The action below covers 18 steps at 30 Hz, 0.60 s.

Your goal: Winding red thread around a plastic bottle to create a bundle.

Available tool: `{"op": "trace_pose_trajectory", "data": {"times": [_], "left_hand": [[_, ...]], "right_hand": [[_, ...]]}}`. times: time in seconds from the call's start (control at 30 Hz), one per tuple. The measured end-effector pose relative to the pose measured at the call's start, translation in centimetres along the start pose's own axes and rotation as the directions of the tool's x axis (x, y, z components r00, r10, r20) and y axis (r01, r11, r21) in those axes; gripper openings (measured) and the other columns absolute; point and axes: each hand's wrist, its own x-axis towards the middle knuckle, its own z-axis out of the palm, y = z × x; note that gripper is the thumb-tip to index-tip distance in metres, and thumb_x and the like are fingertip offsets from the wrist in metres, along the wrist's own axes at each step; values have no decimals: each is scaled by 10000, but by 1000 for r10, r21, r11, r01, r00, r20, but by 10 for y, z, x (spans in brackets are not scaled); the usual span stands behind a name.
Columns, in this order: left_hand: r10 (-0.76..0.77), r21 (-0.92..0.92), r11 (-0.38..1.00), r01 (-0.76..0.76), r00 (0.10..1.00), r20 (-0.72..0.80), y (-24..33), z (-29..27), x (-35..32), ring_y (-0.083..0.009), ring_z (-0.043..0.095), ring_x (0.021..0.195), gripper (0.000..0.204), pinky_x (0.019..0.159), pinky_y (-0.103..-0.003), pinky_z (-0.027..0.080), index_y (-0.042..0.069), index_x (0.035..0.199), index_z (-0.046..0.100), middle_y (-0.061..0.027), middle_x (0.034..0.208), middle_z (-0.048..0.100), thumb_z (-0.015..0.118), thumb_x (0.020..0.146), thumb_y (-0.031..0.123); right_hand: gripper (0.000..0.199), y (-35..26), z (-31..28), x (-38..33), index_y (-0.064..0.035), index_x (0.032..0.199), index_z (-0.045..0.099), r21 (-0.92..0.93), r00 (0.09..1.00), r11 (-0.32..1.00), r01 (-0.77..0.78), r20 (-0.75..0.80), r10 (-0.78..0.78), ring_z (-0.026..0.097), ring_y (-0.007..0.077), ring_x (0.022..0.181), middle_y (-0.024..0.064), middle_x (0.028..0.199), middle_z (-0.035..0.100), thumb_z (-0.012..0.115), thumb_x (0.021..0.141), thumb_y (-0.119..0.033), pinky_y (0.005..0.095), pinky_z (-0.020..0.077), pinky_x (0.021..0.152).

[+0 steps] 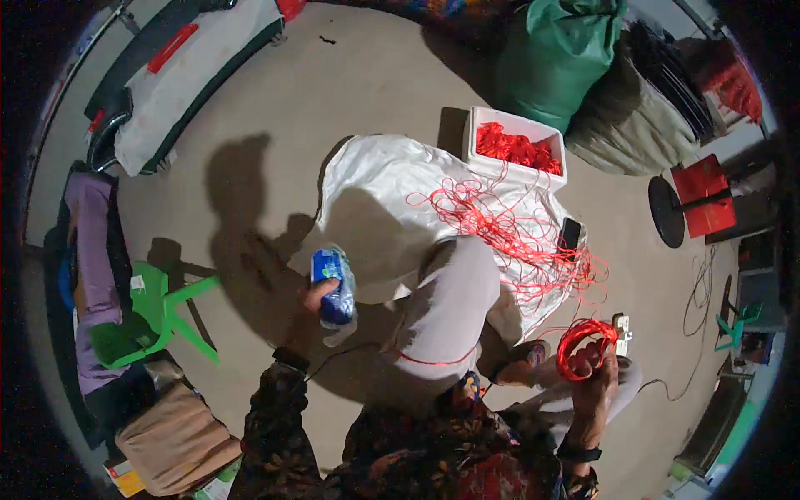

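My left hand point(319, 295) is closed around a blue package point(337, 304) in clear plastic wrap, held above the floor; its exact kind I cannot make out. My right hand point(597, 379) grips a coil of red cord point(568, 343) wound into a ring. Loose red cord point(492, 221) lies tangled across a white woven sheet point(367, 167) in front of me. A strand of the same red runs across my left trouser leg near the knee. Beyond the tangle, a white foam box point(557, 177) contains several red bundles point(517, 150).
A black phone point(569, 236) lies at the sheet's right edge. On the left stand a green plastic stool point(154, 312) and a brown bag point(179, 437). A large green sack point(558, 62) is behind the box. Near the right hand sits a white power strip point(622, 332).
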Motion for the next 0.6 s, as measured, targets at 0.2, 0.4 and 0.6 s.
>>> {"op": "trace_pose_trajectory", "data": {"times": [0.2,0.4,0.6], "left_hand": [[427,350,851,-391,904,-31,9,50,6,-156,575,858,539,776,-311,491,51,1264,467,-45,998,565,671,821,282],[426,593,756,-277,896,-124,-11,23,96,-154,576,895,489,815,-306,469,43,1249,523,-39,1001,598,672,832,250],[456,450,798,-400,890,-17,39,63,79,-152,577,931,443,855,-302,448,34,1235,580,-33,1005,630,674,843,218]], "right_hand": [[391,30,-30,15,-51,1213,490,-343,990,929,141,62,-127,588,209,851,101,1002,578,631,898,-234,314,514,718],[192,5,30,8,-105,887,500,13,993,993,-120,20,120,369,82,604,-48,703,373,542,958,-278,234,333,536],[278,-9,34,6,-63,1075,598,86,961,988,-130,256,104,539,93,728,3,881,598,611,933,-302,227,420,597]]}}
